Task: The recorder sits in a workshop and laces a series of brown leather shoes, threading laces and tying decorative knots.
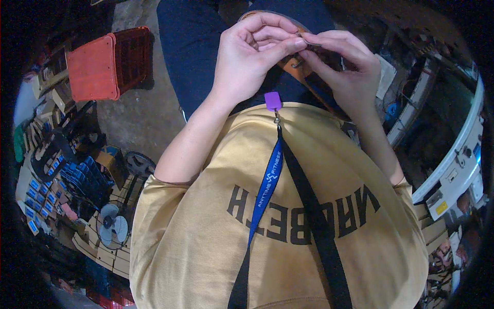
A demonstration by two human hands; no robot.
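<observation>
Above my lap, my left hand and my right hand meet fingertip to fingertip. Both are closed in a pinch around something small and thin, mostly covered by the fingers; its kind does not show. Just below the fingertips is an orange-brown, leather-like strap piece with a small dark metal fitting on it. Part of this piece is hidden behind my hands. A purple tag hangs from a blue and black lanyard over my tan shirt, close under my left wrist.
A red plastic crate stands on the floor at the far left. Nearer on that side are a dark blue crate, a small fan and a clutter of boxes. To the right is a white-framed appliance or panel.
</observation>
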